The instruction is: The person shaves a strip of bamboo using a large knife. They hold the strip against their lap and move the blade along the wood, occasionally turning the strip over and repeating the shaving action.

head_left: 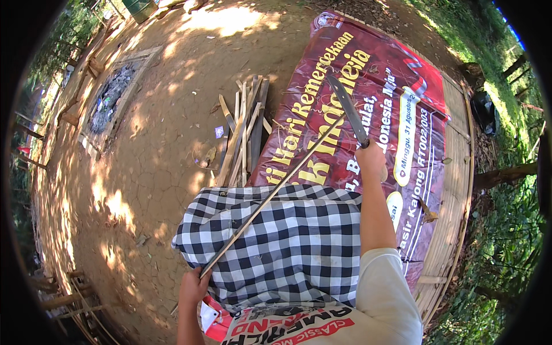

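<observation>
We're gripping a thin stick point(270, 198) low w/ our L hand point(194, 287), a knife point(349, 108) w/ our R hand point(374, 161); stick's slanting over checked cloth point(293, 241) & red banner point(388, 63); loose slats point(245, 132) are lying beside banner.

Banner point(322, 49): plastic-looking sheet, smooth, glossy, finely creased, sheen patchy under dry strands.
Knife point(348, 109), above banner: blade dark metal, smooth, more dull than bright.
Stick point(287, 179), crossing banner's near left part: wood or bamboo, can't tell which; pale, slim, fairly smooth.
Cloth point(282, 227), at banner's near end: woven-looking check fabric, matt, soft folds.
Shirt point(362, 319), nearer than banner: matt fabric, printed front.
Strips point(244, 135), left of banner: split wood or bamboo, dry, matt, rough-edged.
Slats point(456, 126), under banner's right edge: bamboo-like, dry, ribbed.
Ground point(155, 190), left of banner: bare earth, matt, cracked.
Bag point(486, 113), right of banner: black, plastic-looking, shiny wrinkles.
</observation>
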{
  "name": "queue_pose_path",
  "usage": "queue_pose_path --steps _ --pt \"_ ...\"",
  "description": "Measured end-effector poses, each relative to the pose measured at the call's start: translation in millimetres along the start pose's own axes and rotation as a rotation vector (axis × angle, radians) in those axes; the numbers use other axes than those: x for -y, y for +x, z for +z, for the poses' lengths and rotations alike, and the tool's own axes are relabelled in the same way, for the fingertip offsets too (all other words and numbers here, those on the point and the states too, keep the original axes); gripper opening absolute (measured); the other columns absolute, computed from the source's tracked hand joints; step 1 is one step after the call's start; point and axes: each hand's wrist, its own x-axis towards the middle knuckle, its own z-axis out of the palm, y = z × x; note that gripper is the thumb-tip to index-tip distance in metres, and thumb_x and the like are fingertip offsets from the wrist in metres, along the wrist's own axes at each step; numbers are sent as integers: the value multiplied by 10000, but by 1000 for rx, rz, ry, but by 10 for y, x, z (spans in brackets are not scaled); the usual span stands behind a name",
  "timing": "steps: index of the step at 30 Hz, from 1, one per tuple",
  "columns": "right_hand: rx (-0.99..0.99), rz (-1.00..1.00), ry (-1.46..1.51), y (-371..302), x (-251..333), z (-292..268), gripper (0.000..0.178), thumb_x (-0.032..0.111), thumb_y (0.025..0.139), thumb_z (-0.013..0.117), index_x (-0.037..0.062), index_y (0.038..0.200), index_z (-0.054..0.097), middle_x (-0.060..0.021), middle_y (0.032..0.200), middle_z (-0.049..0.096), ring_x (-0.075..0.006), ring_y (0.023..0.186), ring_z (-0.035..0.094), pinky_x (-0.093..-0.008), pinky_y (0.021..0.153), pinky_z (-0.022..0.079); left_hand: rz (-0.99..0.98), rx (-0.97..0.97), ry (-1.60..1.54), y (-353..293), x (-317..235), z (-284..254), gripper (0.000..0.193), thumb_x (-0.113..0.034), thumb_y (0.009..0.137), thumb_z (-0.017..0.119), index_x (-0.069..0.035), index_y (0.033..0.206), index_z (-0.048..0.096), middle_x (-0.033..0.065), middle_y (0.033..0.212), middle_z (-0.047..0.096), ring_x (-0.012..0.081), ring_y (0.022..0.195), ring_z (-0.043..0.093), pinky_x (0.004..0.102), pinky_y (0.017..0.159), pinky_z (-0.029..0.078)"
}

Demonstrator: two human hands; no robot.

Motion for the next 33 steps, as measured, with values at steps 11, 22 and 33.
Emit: queue_pose_path --steps 11,22,33 --pt "-10 -13 70 -12 10 83 234 183 741 642 52 933 665 -198 829 694 -389 807 681 -487 739 528 -16 11 -28 -25 -83 -20 373 -279 885 627 69 754 596 266 620 551 422 566 559 453 535 424" --pt "-32 253 197 13 -88 126 260 158 762 587 24 971 668 -238 895 691 -429 871 668 -507 793 518 21 -24 -145 10 50 83 354 -255 906 616 78 787 619 179 567 533 218 510 504 395 532 414" --pt "-63 93 492 -80 114 117 175 155 711 617 -4 779 643 -212 719 654 -417 734 650 -485 704 494 -47 -1 -258 26 68 49 370 -242 941 588 62 730 578 4 559 432 89 571 395 339 497 341"
